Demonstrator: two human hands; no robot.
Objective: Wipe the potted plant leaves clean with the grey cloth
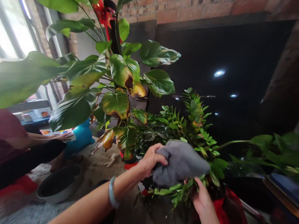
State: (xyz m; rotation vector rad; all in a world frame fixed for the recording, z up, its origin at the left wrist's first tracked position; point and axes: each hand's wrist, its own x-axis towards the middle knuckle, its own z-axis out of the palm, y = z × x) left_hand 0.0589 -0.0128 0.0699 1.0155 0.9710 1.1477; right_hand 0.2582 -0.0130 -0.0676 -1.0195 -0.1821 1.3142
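Cloth (181,163), grey and bunched, lies over a sprig of zz plant (173,189) low in the head view, straight ahead of the person. Left hand (151,160), a pale bangle (112,193) at its wrist, clamps the cloth's near end between fingers and thumb. Right hand (203,199) sits just below, its fingers (197,183) curled up behind the sprig, so the hands are close but apart, with cloth and leaves between them. Whether the right hand grips anything, I cannot tell. Backing the stem from beneath while pressing from above looks the sound way to work, sparing the leaves any strain. Cloth's long axis runs nearly level, its free end pointing right, away from the left hand. Off to the left, a co-worker's hand (63,135) rests on a blue bundle (80,140) near a grey basin (59,183).
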